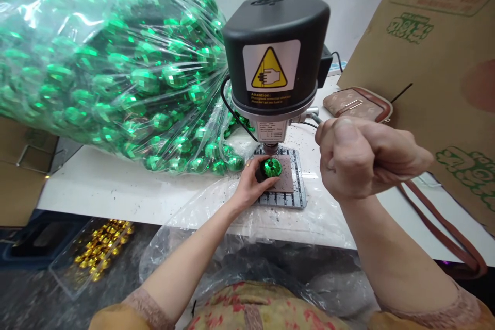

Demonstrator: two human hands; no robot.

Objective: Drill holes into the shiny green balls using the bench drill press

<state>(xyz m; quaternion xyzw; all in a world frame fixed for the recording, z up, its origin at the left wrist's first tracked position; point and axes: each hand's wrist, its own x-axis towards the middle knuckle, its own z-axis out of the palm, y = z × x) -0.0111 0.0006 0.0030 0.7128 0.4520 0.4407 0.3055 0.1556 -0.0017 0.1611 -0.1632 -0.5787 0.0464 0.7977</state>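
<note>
Head camera: the left hand [250, 182] grasps a green faceted ball [273, 167] on the pinkish square pad [285, 178] below the chuck [270, 148] of the drill press [275, 26], while the right hand [361, 157] is clenched around the feed lever [315, 117]

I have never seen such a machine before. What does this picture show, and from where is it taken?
The camera sits on the person's head and looks forward and down. The black-topped machine resembles a small drill press on a white table. Beneath its head, the left hand holds a shiny green ball over a small board. The right hand makes a fist, seemingly around a metal lever. A clear bag full of green balls lies at left, a patterned purse at right.
</note>
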